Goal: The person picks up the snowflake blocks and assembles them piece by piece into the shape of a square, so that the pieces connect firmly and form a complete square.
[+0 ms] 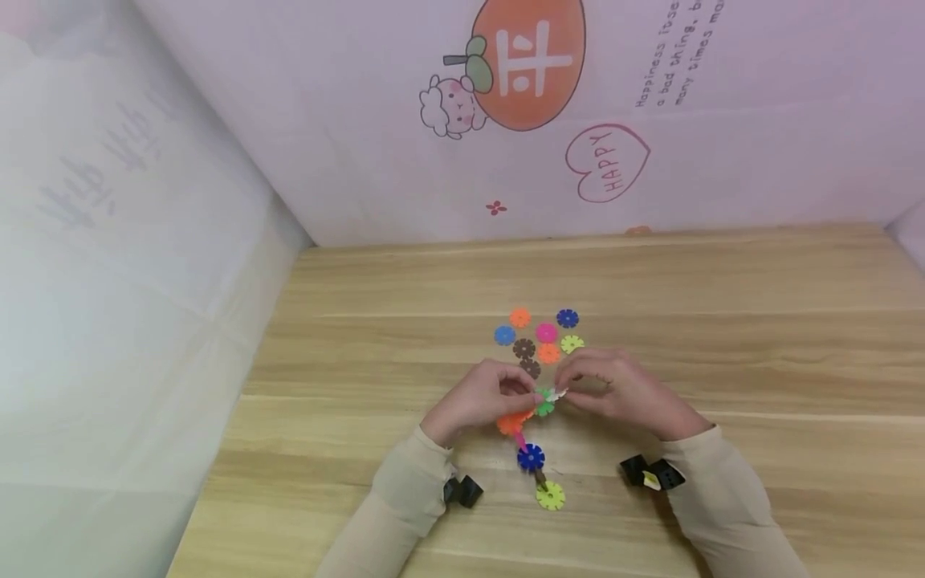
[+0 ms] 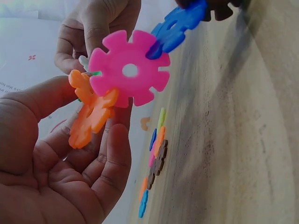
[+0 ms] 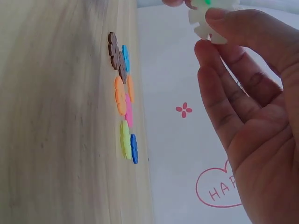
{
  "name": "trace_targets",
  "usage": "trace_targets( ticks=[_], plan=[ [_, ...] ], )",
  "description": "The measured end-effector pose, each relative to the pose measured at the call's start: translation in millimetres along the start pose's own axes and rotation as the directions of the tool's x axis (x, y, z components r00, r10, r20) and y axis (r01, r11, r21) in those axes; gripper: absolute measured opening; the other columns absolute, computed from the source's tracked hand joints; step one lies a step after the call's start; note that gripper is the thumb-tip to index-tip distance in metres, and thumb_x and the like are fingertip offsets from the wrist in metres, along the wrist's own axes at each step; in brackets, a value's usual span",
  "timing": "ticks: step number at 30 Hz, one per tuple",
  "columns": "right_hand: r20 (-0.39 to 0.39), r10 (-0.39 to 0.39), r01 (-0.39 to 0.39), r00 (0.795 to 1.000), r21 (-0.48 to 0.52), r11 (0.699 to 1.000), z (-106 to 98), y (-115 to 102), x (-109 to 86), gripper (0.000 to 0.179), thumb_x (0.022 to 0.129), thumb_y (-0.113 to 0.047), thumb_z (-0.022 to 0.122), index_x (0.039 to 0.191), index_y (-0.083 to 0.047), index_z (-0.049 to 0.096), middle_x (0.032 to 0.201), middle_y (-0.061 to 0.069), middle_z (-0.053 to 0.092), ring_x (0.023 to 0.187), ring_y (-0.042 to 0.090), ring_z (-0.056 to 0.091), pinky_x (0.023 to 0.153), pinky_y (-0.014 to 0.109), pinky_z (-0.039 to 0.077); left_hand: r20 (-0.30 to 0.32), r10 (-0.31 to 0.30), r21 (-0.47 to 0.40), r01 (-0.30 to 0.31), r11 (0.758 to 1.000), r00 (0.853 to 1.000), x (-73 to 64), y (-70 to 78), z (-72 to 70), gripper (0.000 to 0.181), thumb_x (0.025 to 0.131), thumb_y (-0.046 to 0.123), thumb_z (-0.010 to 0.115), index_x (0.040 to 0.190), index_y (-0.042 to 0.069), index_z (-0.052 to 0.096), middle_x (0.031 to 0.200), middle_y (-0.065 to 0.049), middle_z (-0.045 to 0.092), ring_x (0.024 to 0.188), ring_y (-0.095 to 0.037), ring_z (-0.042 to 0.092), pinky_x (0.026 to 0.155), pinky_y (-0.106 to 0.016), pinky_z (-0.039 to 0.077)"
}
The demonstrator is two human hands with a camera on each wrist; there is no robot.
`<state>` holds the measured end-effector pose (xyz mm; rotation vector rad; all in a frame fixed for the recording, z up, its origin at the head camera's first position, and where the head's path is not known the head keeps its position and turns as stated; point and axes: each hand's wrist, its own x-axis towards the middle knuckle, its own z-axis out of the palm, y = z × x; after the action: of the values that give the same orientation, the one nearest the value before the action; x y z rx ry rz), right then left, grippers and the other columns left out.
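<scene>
My left hand (image 1: 473, 397) pinches a chain of notched plastic snowflake discs near its green disc (image 1: 545, 409). From there the chain runs through an orange disc (image 2: 85, 127), a pink disc (image 2: 108, 77), a blue disc (image 1: 523, 460) and a brown disc (image 1: 540, 480) to a yellow-green disc (image 1: 556, 502). My right hand (image 1: 625, 393) pinches a white disc (image 3: 199, 21) between thumb and fingers. The white disc meets the green one between both hands. Fingers partly cover the green disc.
Several loose discs lie flat on the wooden table (image 1: 361, 337) beyond the hands, including a light blue disc (image 1: 499, 337), a dark blue disc (image 1: 562, 321) and a brown disc (image 1: 519, 353). A printed white cloth (image 1: 361, 160) hangs behind the table, with another at left.
</scene>
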<state>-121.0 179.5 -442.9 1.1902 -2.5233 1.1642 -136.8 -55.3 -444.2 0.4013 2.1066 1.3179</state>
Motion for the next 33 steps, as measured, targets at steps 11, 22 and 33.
trace_targets(
  ticks=[11,22,33],
  plan=[
    [-0.033,0.375,-0.376,0.927,-0.111,0.92,-1,13,-5.7,0.016,0.088,-0.004,0.071,0.104,-0.005,0.071,0.102,0.008,0.074,0.09,0.024,0.069,0.08,0.043,0.058,0.008,-0.012,0.048,0.012,0.999,1.0,-3.0,-9.5,3.2,0.011,0.09,0.023,0.073,0.095,0.013,0.072,0.09,0.003,0.068,0.084,-0.01,0.062,0.078,-0.024,0.053],
    [-0.07,0.554,-0.559,0.829,-0.103,0.823,5,33,2.0,0.031,0.089,-0.012,0.071,0.117,0.002,0.067,0.112,0.02,0.071,0.097,0.035,0.068,0.084,0.049,0.057,0.05,0.038,0.056,-0.04,0.998,0.998,-2.0,-10.4,3.9,0.01,0.093,0.024,0.07,0.097,0.014,0.069,0.092,0.003,0.067,0.085,-0.008,0.061,0.078,-0.022,0.051],
    [-0.055,0.583,-0.584,0.81,-0.148,0.798,3,44,13.9,0.035,0.086,-0.011,0.075,0.118,0.002,0.066,0.113,0.022,0.069,0.102,0.037,0.066,0.091,0.053,0.052,0.066,0.06,0.048,-0.063,0.997,0.996,2.6,-5.4,0.5,0.023,0.096,0.03,0.065,0.116,0.018,0.069,0.102,0.005,0.072,0.092,-0.005,0.065,0.08,-0.024,0.052]
  ],
)
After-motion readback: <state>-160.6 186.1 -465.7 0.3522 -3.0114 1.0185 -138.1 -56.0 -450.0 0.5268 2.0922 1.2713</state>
